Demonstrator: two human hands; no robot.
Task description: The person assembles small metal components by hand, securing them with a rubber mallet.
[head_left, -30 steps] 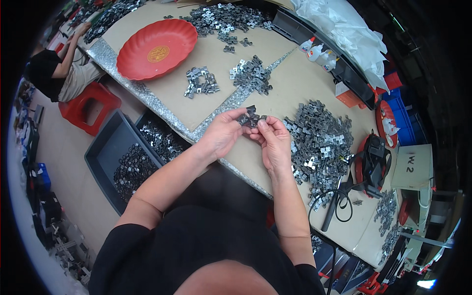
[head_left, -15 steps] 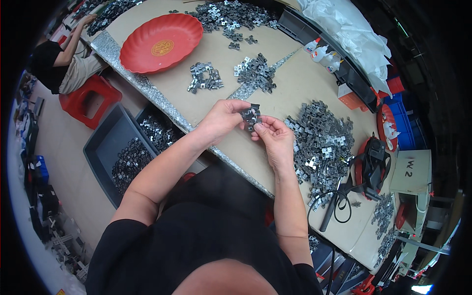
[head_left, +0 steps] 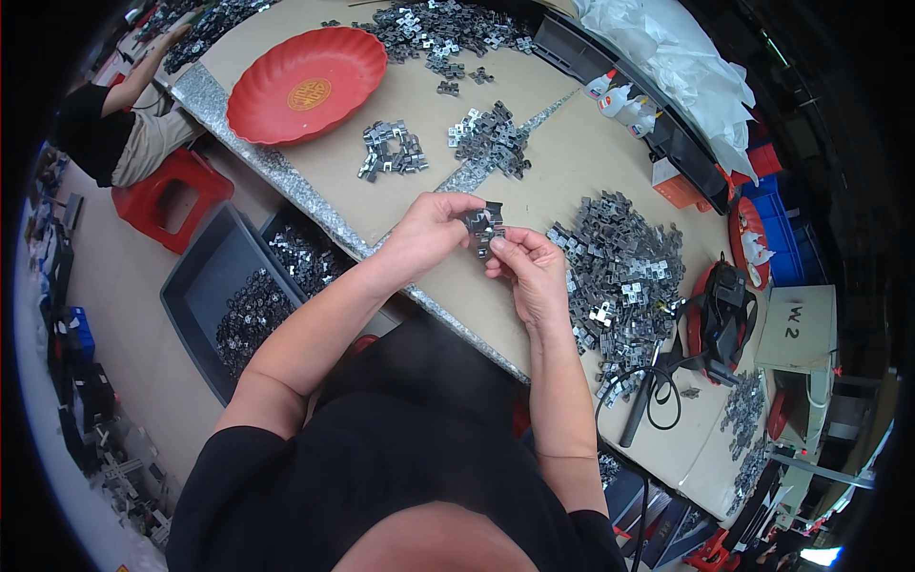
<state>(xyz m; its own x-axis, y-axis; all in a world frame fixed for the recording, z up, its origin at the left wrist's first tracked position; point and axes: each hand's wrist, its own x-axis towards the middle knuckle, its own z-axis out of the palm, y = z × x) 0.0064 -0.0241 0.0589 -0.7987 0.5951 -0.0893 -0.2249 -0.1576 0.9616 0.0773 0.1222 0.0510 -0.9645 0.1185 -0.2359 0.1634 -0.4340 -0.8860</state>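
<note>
Over the near edge of the table, my two hands meet at a small dark metal clip part (head_left: 486,220). My left hand (head_left: 431,234) pinches its left side between thumb and fingers. From the right, the thumb and fingertips of my right hand (head_left: 530,265) close on its lower side; whether a second piece sits there is too small to tell. A large heap of similar metal parts (head_left: 624,276) lies just right of my right hand. Beyond my hands are a smaller pile of parts (head_left: 491,141) and a loose cluster of parts (head_left: 393,153).
A red scalloped plate (head_left: 305,91) rests at the far left of the table. Grey bins (head_left: 205,286) with metal parts stand below the left edge. White bottles (head_left: 618,100) and a black strapped device (head_left: 720,319) are at right. A co-worker (head_left: 105,129) sits far left.
The view has shifted slightly. Both hands stay at the metal part, with only a small shift of the right fingers. The co-worker's arm has moved a little.
</note>
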